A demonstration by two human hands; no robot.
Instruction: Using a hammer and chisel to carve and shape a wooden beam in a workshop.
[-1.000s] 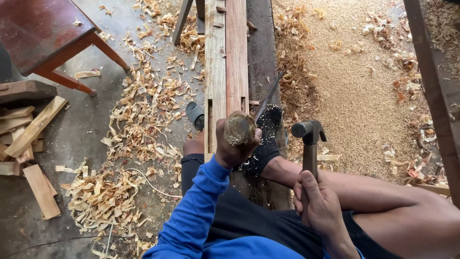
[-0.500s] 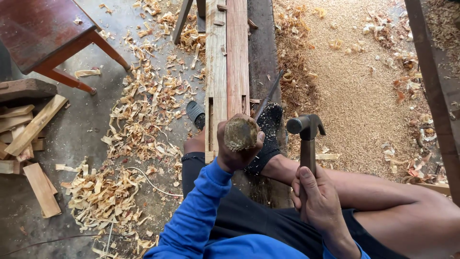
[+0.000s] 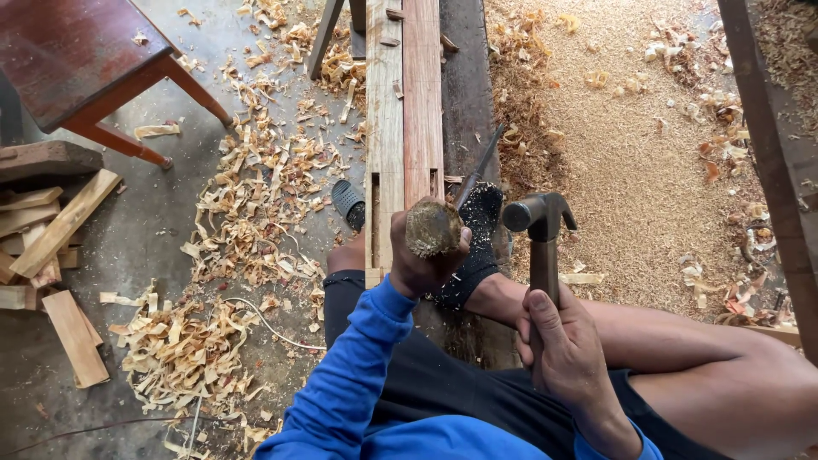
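Hammer [image 3: 540,223] has dropped slightly, clenched in your right hand [image 3: 567,353]; left hand [image 3: 423,271] grips chisel handle [image 3: 433,227] (battered top). Mid-chopping; strike squarely next.

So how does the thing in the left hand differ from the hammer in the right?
The left hand grips a wooden chisel handle, upright over the plank, its pale butt end frayed and splayed. The right hand holds the claw hammer with a smooth dark metal head, off to the side of the handle and not touching it. The chisel handle looks thick and stubby, the hammer's shaft slim. Each is held in a closed fist.
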